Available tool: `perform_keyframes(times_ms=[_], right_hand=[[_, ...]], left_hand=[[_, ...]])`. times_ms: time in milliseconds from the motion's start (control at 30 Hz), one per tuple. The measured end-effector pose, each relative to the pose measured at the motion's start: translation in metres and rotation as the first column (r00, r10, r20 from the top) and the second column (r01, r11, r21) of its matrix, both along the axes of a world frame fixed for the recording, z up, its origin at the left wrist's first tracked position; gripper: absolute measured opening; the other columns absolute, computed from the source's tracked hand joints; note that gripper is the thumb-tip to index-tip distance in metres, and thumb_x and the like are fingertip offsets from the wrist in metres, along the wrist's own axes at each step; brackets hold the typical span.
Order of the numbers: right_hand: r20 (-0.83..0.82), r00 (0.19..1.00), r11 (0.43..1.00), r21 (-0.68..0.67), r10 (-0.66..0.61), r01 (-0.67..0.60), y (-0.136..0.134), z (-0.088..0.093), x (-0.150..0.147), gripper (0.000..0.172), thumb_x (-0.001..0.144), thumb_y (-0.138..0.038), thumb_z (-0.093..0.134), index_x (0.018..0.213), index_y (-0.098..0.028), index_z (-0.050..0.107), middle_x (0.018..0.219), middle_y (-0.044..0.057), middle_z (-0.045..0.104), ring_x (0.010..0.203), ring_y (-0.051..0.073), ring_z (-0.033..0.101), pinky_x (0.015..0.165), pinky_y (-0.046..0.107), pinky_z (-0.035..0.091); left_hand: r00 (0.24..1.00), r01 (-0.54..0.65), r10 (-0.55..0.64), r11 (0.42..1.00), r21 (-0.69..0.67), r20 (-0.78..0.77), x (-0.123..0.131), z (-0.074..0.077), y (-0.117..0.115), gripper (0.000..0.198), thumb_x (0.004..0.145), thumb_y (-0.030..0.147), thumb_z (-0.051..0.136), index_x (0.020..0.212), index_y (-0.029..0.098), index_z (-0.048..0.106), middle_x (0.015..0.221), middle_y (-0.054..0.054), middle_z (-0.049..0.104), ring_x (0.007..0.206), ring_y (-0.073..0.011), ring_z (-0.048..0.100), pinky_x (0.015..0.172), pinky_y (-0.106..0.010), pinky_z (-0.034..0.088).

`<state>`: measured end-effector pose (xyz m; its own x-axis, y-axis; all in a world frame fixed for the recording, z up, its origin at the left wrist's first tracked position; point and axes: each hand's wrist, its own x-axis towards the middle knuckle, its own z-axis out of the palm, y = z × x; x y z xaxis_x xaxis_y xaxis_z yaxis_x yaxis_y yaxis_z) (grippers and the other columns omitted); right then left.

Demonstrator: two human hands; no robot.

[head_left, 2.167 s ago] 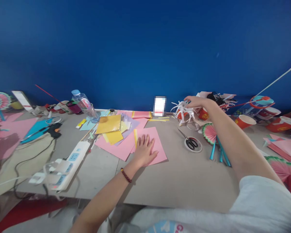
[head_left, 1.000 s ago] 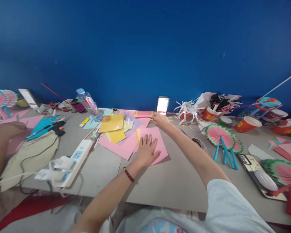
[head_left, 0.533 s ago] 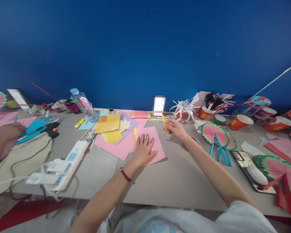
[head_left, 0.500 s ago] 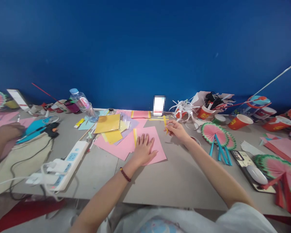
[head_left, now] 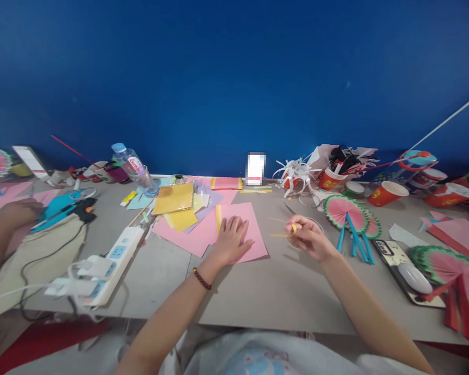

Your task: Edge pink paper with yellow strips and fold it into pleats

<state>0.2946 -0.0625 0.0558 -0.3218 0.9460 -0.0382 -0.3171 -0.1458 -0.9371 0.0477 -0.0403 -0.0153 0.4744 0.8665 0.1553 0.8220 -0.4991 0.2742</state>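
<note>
Gray surface point(head_left: 281, 297): pink sheet point(head_left: 248, 214) under flat, spread left hand point(head_left: 232, 240), right hand point(head_left: 309, 239) pinching yellow strip point(head_left: 294, 228), likely flimsy, best held by ends.

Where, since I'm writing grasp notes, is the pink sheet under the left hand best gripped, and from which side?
Likely at the right edge of the pink sheet, pinched from the right: there it lies nearly flat on the table, not covered by the left hand, while its left side overlaps another pink sheet.
</note>
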Motion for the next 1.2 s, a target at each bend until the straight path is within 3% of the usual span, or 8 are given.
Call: perform_keyframes(times_ms=[133, 300, 433, 600, 767, 900, 1067, 1200], right_hand=[[0.055, 0.997, 0.998, 0.037, 0.05, -0.052, -0.016, -0.002, 0.006, 0.035, 0.055, -0.043, 0.083, 0.066, -0.021, 0.058, 0.055, -0.001, 0.062, 0.035, 0.005, 0.035, 0.034, 0.019, 0.022], [0.041, 0.991, 0.989, 0.076, -0.13, 0.126, -0.016, 0.0, -0.014, 0.039, 0.055, -0.054, 0.08, 0.058, -0.022, 0.057, 0.049, -0.003, 0.047, 0.041, 0.007, 0.034, 0.039, 0.022, 0.027], [0.065, 0.985, 0.984, -0.058, -0.162, 0.166, -0.007, -0.005, -0.03, 0.038, 0.063, -0.054, 0.075, 0.065, -0.021, 0.057, 0.064, 0.0, 0.053, 0.045, 0.007, 0.037, 0.034, 0.02, 0.025], [0.019, 0.982, 0.965, -0.183, -0.187, 0.187, 0.006, -0.031, -0.033, 0.035, 0.066, -0.049, 0.075, 0.076, -0.021, 0.056, 0.06, -0.004, 0.056, 0.04, 0.006, 0.044, 0.03, 0.016, 0.03], [0.003, 0.996, 0.96, -0.265, -0.089, 0.087, 0.011, -0.05, -0.032, 0.03, 0.065, -0.038, 0.078, 0.083, -0.018, 0.063, 0.077, 0.003, 0.07, 0.067, 0.012, 0.067, 0.054, 0.018, 0.053], [-0.052, 0.998, 0.967, -0.254, -0.033, 0.019, 0.006, -0.051, -0.028, 0.025, 0.072, -0.035, 0.074, 0.091, -0.019, 0.065, 0.099, 0.007, 0.071, 0.095, 0.016, 0.067, 0.074, 0.022, 0.056], [0.005, 0.995, 0.976, -0.194, -0.095, 0.094, 0.003, -0.054, -0.025, 0.025, 0.068, -0.034, 0.077, 0.083, -0.021, 0.061, 0.089, 0.002, 0.072, 0.073, 0.013, 0.068, 0.059, 0.021, 0.054], [0.141, 0.971, 0.971, -0.118, -0.191, 0.208, 0.004, -0.061, -0.026, 0.032, 0.066, -0.041, 0.077, 0.081, -0.02, 0.058, 0.071, -0.001, 0.069, 0.048, 0.008, 0.054, 0.04, 0.019, 0.042]], left_hand=[[1.0, 0.005, -0.005, 1.0, 0.005, -0.001, 0.001, 0.002, -0.001, 0.057, 0.09, 0.053, 0.039, 0.137, 0.022, 0.037, 0.136, -0.012, 0.041, 0.134, -0.0282, 0.028, 0.113, -0.055, 0.013], [1.0, 0.023, -0.023, 0.999, 0.029, -0.018, 0.0, 0.003, -0.002, 0.06, 0.091, 0.056, 0.034, 0.137, 0.018, 0.038, 0.14, -0.015, 0.039, 0.136, -0.028, 0.027, 0.113, -0.054, 0.011], [0.998, 0.051, -0.051, 0.999, -0.008, -0.029, -0.002, -0.003, -0.002, 0.08, 0.083, 0.07, 0.036, 0.141, 0.016, 0.033, 0.149, -0.017, 0.029, 0.141, -0.031, 0.017, 0.113, -0.055, 0.008], [0.996, 0.079, -0.079, 0.996, -0.031, -0.028, -0.002, -0.006, -0.001, 0.095, 0.071, 0.077, 0.048, 0.142, 0.017, 0.03, 0.15, -0.017, 0.025, 0.141, -0.0335, 0.013, 0.114, -0.054, 0.006], [0.986, 0.158, -0.158, 0.987, 0.002, 0.06, -0.001, 0.008, 0.0, 0.072, 0.071, 0.065, 0.061, 0.126, 0.021, 0.048, 0.13, -0.012, 0.045, 0.126, -0.0309, 0.037, 0.108, -0.049, 0.027], [0.967, 0.226, -0.221, 0.974, -0.032, 0.131, -0.001, 0.015, 0.0, 0.059, 0.074, 0.058, 0.064, 0.12, 0.022, 0.052, 0.124, -0.01, 0.048, 0.118, -0.0274, 0.043, 0.102, -0.042, 0.037], [0.95, 0.281, -0.272, 0.959, -0.038, 0.154, -0.001, 0.016, 0.0, 0.051, 0.078, 0.051, 0.063, 0.12, 0.024, 0.053, 0.13, -0.008, 0.048, 0.123, -0.026, 0.041, 0.105, -0.041, 0.036], [0.944, 0.3, -0.29, 0.953, -0.047, 0.155, -0.003, 0.017, 0.0, 0.05, 0.081, 0.05, 0.06, 0.124, 0.026, 0.053, 0.131, -0.007, 0.05, 0.123, -0.0242, 0.044, 0.105, -0.039, 0.037]])
